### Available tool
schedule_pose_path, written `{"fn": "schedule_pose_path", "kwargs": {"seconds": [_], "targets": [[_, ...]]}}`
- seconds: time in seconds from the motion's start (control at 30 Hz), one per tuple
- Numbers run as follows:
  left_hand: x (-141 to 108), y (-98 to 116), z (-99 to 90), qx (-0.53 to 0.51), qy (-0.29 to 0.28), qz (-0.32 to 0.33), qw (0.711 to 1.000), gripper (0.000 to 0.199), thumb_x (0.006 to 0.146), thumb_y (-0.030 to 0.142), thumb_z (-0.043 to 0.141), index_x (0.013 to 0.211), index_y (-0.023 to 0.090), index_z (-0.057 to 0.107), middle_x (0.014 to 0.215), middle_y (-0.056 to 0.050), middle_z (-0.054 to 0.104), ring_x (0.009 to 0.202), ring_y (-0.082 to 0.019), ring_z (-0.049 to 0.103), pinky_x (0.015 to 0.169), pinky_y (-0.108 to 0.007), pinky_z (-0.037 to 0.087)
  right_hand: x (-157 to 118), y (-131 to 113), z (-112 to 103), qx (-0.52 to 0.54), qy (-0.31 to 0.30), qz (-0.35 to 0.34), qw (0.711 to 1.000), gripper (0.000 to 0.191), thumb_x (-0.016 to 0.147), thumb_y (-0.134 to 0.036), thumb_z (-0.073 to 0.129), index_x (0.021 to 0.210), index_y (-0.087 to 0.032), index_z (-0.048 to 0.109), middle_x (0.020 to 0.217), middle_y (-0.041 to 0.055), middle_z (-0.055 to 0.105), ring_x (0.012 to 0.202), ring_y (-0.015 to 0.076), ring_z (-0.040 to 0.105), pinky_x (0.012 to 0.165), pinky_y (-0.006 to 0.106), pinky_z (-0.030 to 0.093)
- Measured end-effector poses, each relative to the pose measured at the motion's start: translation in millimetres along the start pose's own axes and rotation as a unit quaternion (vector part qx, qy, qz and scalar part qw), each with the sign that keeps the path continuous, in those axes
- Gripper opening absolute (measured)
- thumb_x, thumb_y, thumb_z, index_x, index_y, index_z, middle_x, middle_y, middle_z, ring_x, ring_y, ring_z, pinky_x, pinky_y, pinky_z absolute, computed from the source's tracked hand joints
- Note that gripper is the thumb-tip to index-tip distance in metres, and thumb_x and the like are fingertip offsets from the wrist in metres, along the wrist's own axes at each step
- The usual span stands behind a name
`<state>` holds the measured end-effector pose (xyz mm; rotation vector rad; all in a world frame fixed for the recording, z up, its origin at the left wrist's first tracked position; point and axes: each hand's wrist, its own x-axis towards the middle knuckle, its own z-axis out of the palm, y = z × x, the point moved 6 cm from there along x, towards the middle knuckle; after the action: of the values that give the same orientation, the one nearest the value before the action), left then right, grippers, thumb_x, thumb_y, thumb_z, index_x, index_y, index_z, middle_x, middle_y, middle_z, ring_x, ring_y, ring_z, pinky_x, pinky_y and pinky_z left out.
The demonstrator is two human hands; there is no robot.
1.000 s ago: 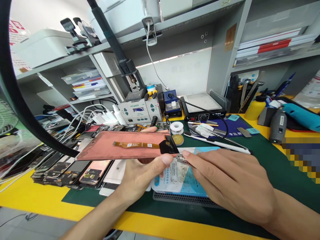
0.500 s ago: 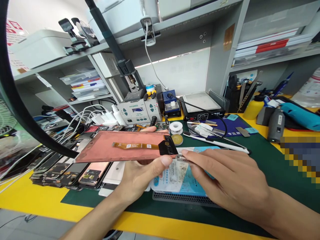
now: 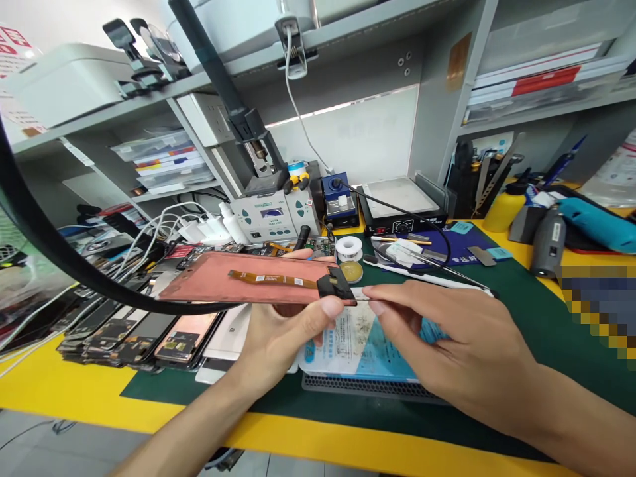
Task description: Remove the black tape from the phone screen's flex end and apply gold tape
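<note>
A flat copper-coloured phone screen panel (image 3: pixel 199 281) is held up over the bench, nearly level, with an orange flex cable (image 3: pixel 271 279) and a black patch on its upper face. My left hand (image 3: pixel 293 324) grips it near its right end, thumb along the front edge and fingers behind. At that right end, my right hand (image 3: pixel 447 331) pinches a small thin metallic piece (image 3: pixel 362 297) between thumb and forefinger, against the panel's corner. Below both hands lies a blue and white box (image 3: pixel 348 344) on a black perforated mat.
Phone parts (image 3: pixel 144 338) are stacked at the left. A black curved arm (image 3: pixel 99 265) crosses the left side. Behind stand a grey control station (image 3: pixel 271 215), a solder spool (image 3: pixel 349 249), a heating plate (image 3: pixel 397 199) and a white pen-like tool (image 3: pixel 427 278).
The panel has tilted flatter, its left end shifting slightly right. My right hand's fingers have shifted at the corner, showing the metallic piece as a thinner strip. The view has moved slightly.
</note>
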<state>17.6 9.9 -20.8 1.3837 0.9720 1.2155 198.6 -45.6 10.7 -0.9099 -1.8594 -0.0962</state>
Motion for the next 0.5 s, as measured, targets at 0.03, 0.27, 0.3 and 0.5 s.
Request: {"fn": "schedule_pose_path", "kwargs": {"seconds": [0.03, 0.27, 0.3, 0.5], "targets": [[0.2, 0.3, 0.4, 0.002, -0.008, -0.004, 1.0, 0.082, 0.074, 0.039, 0.084, 0.142, 0.02, 0.043, 0.086, -0.004, 0.072, 0.06, -0.018, 0.065, 0.046, -0.029, 0.05, 0.2, 0.6, 0.6, 0.006, -0.003, 0.006, 1.0, 0.017, 0.09, -0.008, 0.065, 0.103, -0.016, 0.074, 0.075, -0.0038, 0.072, 0.058, 0.0066, 0.062, 0.056, 0.019, 0.047], [0.8, -0.1, 5.0, 0.006, 0.007, -0.004, 1.0, 0.083, 0.074, 0.043, 0.084, 0.139, 0.017, 0.04, 0.078, -0.003, 0.071, 0.056, -0.017, 0.061, 0.041, -0.027, 0.045, -1.1, 6.3, 1.2, 0.041, -0.025, 0.062, 0.997, 0.019, 0.091, -0.009, 0.065, 0.103, -0.021, 0.073, 0.071, -0.0072, 0.069, 0.054, 0.0053, 0.059, 0.052, 0.018, 0.045], [0.7, -0.2, 5.7, 0.004, 0.014, -0.003, 1.0, 0.083, 0.073, 0.043, 0.084, 0.139, 0.017, 0.041, 0.077, -0.003, 0.071, 0.056, -0.017, 0.06, 0.04, -0.027, 0.044, -1.0, 6.8, 1.2, 0.044, -0.028, 0.068, 0.996, 0.019, 0.091, -0.009, 0.065, 0.103, -0.021, 0.072, 0.07, -0.0078, 0.068, 0.053, 0.0048, 0.058, 0.051, 0.017, 0.044], [0.9, -0.1, 6.2, 0.008, 0.015, -0.001, 1.0, 0.081, 0.073, 0.046, 0.083, 0.137, 0.016, 0.044, 0.069, -0.001, 0.068, 0.054, -0.018, 0.06, 0.041, -0.027, 0.043, 1.0, 7.4, 3.2, 0.039, -0.04, 0.071, 0.996, 0.018, 0.091, -0.01, 0.065, 0.103, -0.021, 0.072, 0.069, -0.0092, 0.067, 0.052, 0.0035, 0.056, 0.05, 0.017, 0.043]]}}
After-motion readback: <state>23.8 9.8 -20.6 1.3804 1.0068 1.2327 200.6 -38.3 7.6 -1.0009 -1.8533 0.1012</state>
